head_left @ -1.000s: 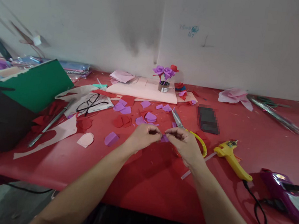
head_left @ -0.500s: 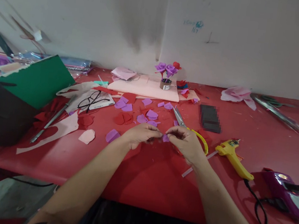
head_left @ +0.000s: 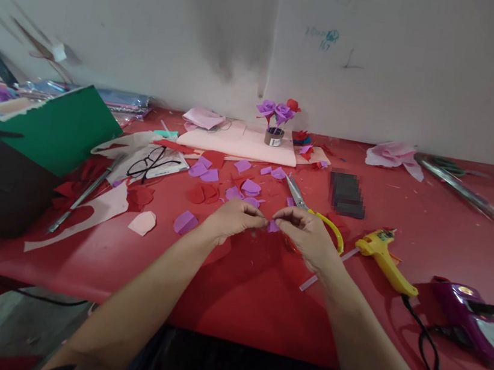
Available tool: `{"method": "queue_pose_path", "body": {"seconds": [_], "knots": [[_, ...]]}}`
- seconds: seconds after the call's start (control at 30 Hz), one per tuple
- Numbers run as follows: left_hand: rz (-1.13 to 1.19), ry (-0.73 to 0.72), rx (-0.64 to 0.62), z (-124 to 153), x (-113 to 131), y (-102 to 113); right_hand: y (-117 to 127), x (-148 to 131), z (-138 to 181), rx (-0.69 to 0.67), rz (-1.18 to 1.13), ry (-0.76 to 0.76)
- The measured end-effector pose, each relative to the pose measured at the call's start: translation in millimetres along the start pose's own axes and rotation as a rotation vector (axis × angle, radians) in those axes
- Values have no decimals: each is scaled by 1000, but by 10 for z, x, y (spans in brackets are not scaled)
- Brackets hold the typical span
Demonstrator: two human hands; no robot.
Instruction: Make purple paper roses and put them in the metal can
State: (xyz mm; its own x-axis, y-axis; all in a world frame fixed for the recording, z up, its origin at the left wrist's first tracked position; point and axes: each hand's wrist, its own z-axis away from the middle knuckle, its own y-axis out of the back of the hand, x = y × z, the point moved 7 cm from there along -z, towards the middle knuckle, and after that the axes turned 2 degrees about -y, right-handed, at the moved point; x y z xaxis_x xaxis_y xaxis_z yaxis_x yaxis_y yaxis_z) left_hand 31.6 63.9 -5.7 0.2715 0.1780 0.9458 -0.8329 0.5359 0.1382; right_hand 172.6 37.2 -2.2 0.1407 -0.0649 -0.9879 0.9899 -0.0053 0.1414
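Bare red table (head_left: 233,292) nearest, both forearms crossing it toward 12 o'clock. Left hand (head_left: 233,219) and right hand (head_left: 307,232) meet at table centre, fingertips almost touching. Both hands curled nearly closed, thumb and forefinger pinching one small purple petal piece (head_left: 273,227) from either side; the piece sits between the fingertips, just above the table. How much of it is hidden inside the pinch, can't tell.

At 9 o'clock of the hands: a loose purple petal (head_left: 185,222), then a pink petal (head_left: 142,222), both flat on the table. At 3 o'clock: yellow glue gun (head_left: 383,257) lying on its side, near the right hand, not touching. At 4 o'clock, well apart: shiny purple device (head_left: 475,321) with a black cord.

At 1 o'clock, just behind the right hand: scissors (head_left: 297,193), yellow handle near the knuckles. At 11 o'clock: red heart cutouts (head_left: 202,194) and scattered purple cutouts (head_left: 251,187). Further at 10 o'clock: black glasses (head_left: 152,163) on white paper, green sheet (head_left: 61,127) beyond them. At 1 o'clock, further: dark flat object (head_left: 346,195), blurred.

Far at 12 o'clock, by the wall: pink foam sheets (head_left: 238,144) and purple paper roses (head_left: 274,113) upright in a small holder.
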Motion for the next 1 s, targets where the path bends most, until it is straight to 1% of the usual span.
{"method": "queue_pose_path", "body": {"seconds": [0.17, 0.27, 0.53, 0.7, 1.0], "knots": [[-78, -34, 65, -5, -3, 38, 8, -13, 4, 13, 16, 5], [-101, -50, 83, -7, 0, 49, 11, -8, 1, 14, 25, 8], [-89, -89, 56, 16, 50, 26, 12, -16, 2, 17, 53, 9], [-90, -47, -13, 50, 67, -38, 21, -35, 2, 20, 40, 31], [-27, -36, 29, 19, 13, 7, 23, -27, 7, 26, 24, 31]]}}
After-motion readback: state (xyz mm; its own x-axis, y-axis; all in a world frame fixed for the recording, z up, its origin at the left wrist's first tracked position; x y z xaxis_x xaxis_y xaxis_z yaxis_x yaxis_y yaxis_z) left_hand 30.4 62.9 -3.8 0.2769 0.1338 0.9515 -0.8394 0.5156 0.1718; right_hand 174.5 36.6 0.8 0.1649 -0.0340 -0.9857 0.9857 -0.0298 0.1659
